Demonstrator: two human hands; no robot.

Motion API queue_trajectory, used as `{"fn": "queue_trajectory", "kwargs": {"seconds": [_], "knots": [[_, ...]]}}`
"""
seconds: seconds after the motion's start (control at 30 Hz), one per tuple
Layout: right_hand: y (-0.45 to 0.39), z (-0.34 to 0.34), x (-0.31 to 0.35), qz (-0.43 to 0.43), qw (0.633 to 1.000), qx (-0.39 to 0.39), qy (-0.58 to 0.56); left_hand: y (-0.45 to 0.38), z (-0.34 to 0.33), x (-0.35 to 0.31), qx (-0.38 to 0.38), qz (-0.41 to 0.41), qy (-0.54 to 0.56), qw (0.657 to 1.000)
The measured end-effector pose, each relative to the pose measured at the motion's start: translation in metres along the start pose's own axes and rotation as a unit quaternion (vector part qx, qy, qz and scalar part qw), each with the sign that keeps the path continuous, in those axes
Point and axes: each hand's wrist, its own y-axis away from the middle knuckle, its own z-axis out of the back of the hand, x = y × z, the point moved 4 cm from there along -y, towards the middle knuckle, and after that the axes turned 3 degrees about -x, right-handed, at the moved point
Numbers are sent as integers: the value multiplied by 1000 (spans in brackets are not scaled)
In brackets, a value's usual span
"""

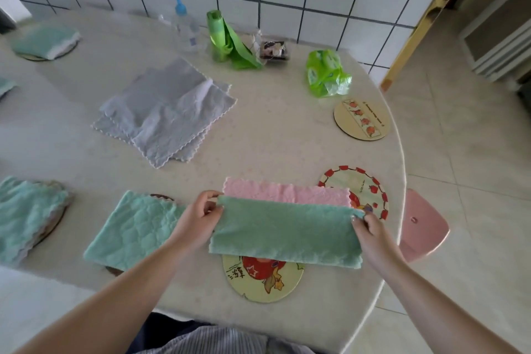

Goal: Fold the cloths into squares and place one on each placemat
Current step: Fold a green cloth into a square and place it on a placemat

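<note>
1. Two hands at work, both mine: left hand (pixel 201 214) pinches the upper left corner of the green cloth (pixel 284 231); right hand (pixel 370 227) pinches its upper right corner.
2. Green cloth: a folded strip, stretched between my hands at the near edge of the table (pixel 273 138), its pink side (pixel 287 191) showing along the far edge.
3. Apple mat (pixel 263 279): round, near the table edge, its far part covered by the green cloth.
4. Red-rimmed mat (pixel 356 181): round, just beyond my right hand, partly under the cloth's right end.
5. Fruit-strip mat (pixel 362 119): round, bare, farther back on the right.
6. Teal cloth (pixel 135 231): folded, left of my left hand, lying on a dark mat (pixel 162 197) that shows only at its edges.
7. Teal cloth, far left (pixel 26 213): rumpled, on another mat.
8. Folded cloth, back left (pixel 46 39): on a mat near the wall.
9. Grey cloths (pixel 166 108): unfolded, overlapping, mid-table.
10. Back row by the tiled wall: pump bottle (pixel 184 26), green bag roll (pixel 221 37), small dark box (pixel 274 50), green packet (pixel 326 73).
11. Pink stool (pixel 422 227): on the floor, right of the table.
</note>
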Motion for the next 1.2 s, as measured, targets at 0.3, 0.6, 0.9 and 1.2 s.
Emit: {"fn": "queue_trajectory", "kwargs": {"seconds": [0.3, 0.6, 0.9, 1.2], "knots": [[-41, -2, 20, -26, 999, -37, 0, -50, -11, -6, -34, 20, 3, 999], [-64, -8, 16, -5, 999, -27, 31, -73, -16, -6, -28, 10, -89, 996], [-25, -32, 62, 240, 939, -10, 245, -19, -57, -37, 7, -267, -369, 890], [14, -75, 15, 247, 896, 33, 368, -2, -86, 13, 83, -313, -505, 800]]}}
